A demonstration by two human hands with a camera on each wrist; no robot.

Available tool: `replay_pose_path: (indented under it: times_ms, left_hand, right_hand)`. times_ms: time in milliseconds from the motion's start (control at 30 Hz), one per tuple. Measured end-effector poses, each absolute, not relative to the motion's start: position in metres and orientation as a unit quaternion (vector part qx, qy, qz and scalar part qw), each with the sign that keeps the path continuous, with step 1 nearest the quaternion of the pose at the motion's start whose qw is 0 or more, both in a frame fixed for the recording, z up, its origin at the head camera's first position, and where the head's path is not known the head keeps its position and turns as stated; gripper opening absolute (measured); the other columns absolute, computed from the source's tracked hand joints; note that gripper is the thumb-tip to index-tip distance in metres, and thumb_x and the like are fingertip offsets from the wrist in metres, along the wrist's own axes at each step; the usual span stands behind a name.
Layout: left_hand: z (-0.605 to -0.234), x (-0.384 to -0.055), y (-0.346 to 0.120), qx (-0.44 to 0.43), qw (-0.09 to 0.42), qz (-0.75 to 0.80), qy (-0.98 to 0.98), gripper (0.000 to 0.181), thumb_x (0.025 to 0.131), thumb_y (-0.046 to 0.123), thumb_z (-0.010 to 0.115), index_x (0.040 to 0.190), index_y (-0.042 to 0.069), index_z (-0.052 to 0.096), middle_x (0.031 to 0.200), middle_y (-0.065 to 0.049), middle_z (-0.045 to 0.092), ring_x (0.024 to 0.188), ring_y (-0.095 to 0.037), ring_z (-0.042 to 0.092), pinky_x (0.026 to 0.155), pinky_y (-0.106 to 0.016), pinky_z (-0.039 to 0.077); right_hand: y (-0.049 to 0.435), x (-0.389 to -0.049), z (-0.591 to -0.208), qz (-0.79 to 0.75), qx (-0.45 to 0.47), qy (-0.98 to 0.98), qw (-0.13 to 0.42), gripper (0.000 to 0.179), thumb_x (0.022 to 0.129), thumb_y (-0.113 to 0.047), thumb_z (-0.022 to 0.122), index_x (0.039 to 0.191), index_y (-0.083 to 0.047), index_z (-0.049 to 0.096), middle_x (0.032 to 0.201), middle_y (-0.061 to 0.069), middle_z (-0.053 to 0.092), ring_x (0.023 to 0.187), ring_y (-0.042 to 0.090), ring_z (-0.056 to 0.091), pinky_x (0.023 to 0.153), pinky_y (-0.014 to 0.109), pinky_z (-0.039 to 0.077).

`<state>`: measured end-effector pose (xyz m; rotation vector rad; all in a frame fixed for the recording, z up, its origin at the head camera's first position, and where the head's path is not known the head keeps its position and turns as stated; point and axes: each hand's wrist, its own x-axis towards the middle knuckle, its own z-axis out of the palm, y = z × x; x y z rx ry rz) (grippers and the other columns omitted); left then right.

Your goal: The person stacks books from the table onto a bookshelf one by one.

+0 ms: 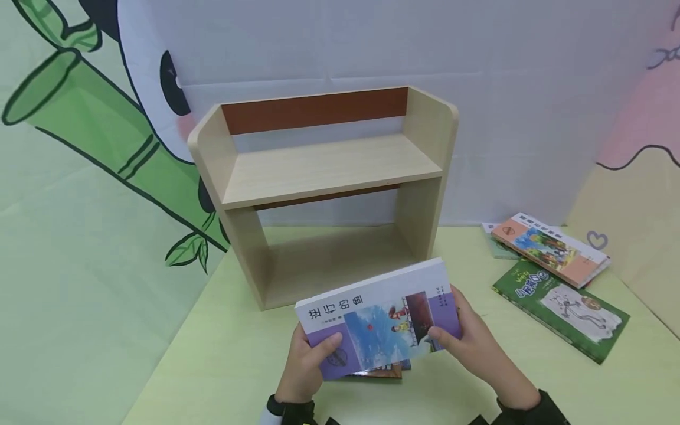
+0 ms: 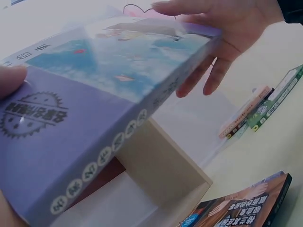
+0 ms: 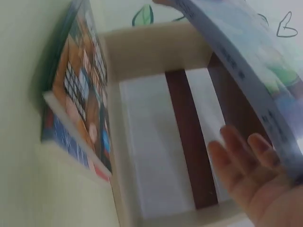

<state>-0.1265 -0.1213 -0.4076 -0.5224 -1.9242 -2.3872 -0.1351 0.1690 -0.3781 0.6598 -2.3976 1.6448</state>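
A purple and white paperback book (image 1: 377, 319), its cover showing a blue sky picture, is held up tilted in front of the shelf. My left hand (image 1: 304, 361) grips its left end, thumb on the cover. At the opposite end my right hand (image 1: 480, 348) pinches it, thumb on the front and fingers behind; in the right wrist view those fingers (image 3: 241, 161) spread beside the spine. Partly hidden below the held book, a brown-covered book (image 1: 390, 372) lies on the table, and the right wrist view shows a blue one under it.
A two-tier wooden bookshelf (image 1: 329, 168) with brown back strips stands on the pale table (image 1: 212, 354), nothing on its tiers. To the right lie a green book (image 1: 563, 310), an orange and white book (image 1: 549, 248) and a pale one (image 1: 499, 249) beneath. A cartoon-printed cloth (image 1: 340, 41) hangs behind.
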Motion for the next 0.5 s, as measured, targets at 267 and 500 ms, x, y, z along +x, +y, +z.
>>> replay_pose_path:
  times_ms: [267, 500]
  left_hand:
    - [-0.397, -0.128, -0.119, -0.168, 0.043, -0.781, -0.600, 0.037, 0.091, -0.001, 0.056, 0.120, 0.021, 0.051, 0.111, 0.004, 0.067, 0.094, -0.017, 0.064, 0.083, -0.043, 0.048]
    - [-0.366, -0.138, -0.120, -0.125, 0.067, -0.749, -0.647, 0.044, 0.093, 0.005, 0.059, 0.131, 0.005, 0.037, 0.115, -0.008, 0.060, 0.096, -0.023, 0.062, 0.081, -0.044, 0.051]
  right_hand:
    - [0.143, -0.138, -0.374, 0.605, 0.143, -0.772, 0.132, 0.050, 0.097, -0.008, 0.058, 0.143, -0.004, 0.037, 0.119, 0.015, 0.056, 0.096, 0.017, 0.058, 0.072, 0.032, 0.054]
    - [0.133, -0.153, -0.358, 0.623, 0.127, -0.757, 0.150, 0.050, 0.098, -0.014, 0.059, 0.143, -0.004, 0.040, 0.120, 0.014, 0.057, 0.097, 0.021, 0.057, 0.075, 0.030, 0.054]
